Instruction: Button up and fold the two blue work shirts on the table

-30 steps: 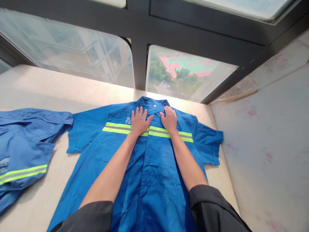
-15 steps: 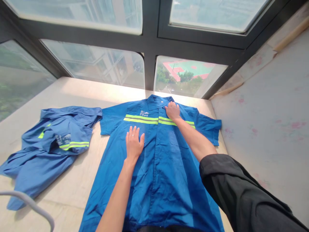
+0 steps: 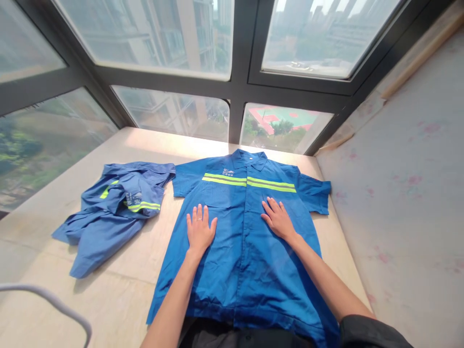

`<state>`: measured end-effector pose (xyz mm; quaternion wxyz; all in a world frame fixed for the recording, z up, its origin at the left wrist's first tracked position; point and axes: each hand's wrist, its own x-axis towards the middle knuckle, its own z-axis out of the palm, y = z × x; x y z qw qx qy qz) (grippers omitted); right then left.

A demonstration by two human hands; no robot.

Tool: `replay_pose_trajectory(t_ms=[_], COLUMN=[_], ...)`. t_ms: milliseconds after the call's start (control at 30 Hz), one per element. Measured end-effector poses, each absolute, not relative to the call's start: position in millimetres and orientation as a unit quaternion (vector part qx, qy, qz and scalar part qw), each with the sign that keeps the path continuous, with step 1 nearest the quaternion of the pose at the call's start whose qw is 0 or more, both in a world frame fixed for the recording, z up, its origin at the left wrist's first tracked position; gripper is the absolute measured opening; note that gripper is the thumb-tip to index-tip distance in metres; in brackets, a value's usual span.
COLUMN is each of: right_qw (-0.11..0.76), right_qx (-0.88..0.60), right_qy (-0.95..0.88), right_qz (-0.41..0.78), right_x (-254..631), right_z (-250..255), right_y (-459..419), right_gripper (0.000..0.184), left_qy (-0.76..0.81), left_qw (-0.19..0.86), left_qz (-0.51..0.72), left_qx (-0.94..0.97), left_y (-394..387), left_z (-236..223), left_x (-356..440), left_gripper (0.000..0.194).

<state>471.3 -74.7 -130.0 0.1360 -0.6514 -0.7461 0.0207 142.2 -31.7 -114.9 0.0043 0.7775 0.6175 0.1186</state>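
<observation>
A blue short-sleeved work shirt (image 3: pixel 250 232) lies spread front side up, its collar toward the window. A yellow-green and grey reflective stripe crosses the chest, with a white printed logo above it on the left. My left hand (image 3: pixel 201 232) rests flat on the left front of the shirt, below the stripe, fingers stretched out; a ring shows on one finger. On the other side of the button placket, my right hand (image 3: pixel 278 218) lies on the cloth with its fingers spread, just below the stripe. Neither hand grasps anything.
To the left, a second blue garment (image 3: pixel 119 208) with similar stripes lies crumpled, touching the shirt's left sleeve. A grey cable or tube (image 3: pixel 54 302) curves at the lower left. Dark window frames (image 3: pixel 237 72) stand behind the pale ledge (image 3: pixel 119 290); a papered wall (image 3: pixel 402 208) bounds the right.
My right hand has moved from near the collar down to below the stripe. My left hand stays flat on the shirt. The view has tilted up and shifted left.
</observation>
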Motion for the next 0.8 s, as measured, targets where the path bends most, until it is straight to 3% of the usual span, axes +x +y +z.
replay_pose_trajectory(t_ms=[200,400,567,700,800], right_qw=[0.11,0.09,0.083,0.114,0.106], right_qx=[-0.66,-0.661,-0.716,-0.655,-0.657], right_qy=[-0.743,-0.744,-0.692,-0.747,-0.745], right_qz=[0.03,0.023,0.027,0.035,0.039], right_x=[538.2,545.7,499.0,435.7,405.8], right_z=[-125.9,-123.1,-119.6,-118.4,-121.9], right_y=[-89.3,-87.7,-98.3,-121.8,-137.5], right_gripper=[0.053,0.057,0.072,0.072,0.071], left_qy=[0.599,0.556,0.549,0.479,0.466], left_qw=[0.013,0.063,0.082,0.057,0.053], left_qz=[0.107,0.07,-0.016,0.04,0.041], left_qx=[0.793,0.826,0.832,0.875,0.882], left_y=[-32.9,-26.2,-34.2,-69.2,-100.9], left_z=[-115.1,-108.4,-73.2,-56.4,-69.8], left_x=[134.3,114.9,119.2,146.7,155.2], left_gripper=[0.069,0.067,0.073,0.07,0.073])
